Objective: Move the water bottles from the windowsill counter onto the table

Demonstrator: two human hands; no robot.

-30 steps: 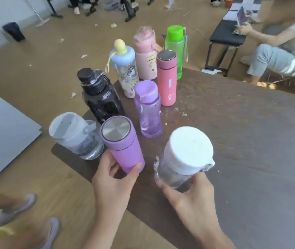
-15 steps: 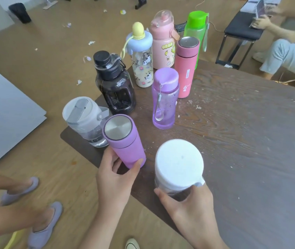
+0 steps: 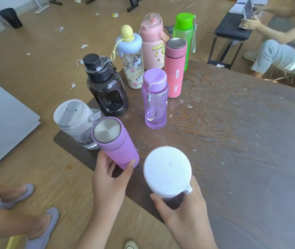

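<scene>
My left hand grips the base of a purple flask with a steel cap, standing near the corner of the dark wooden table. My right hand holds a clear bottle with a wide white lid near the table's front edge. Behind them on the table stand a clear white-lidded jug, a black jug, a translucent purple bottle, a coral flask, a cartoon bottle with a blue cap, a pink bottle and a green bottle.
A seated person works at a black bench at the back right. Another person's legs in grey slippers stand on the floor at the lower left. A grey panel lies at the left. Paper scraps litter the floor.
The view has tilted and drawn nearer. The white-lidded bottle in my right hand has come upright, lid facing the camera. My left hand stays on the purple flask.
</scene>
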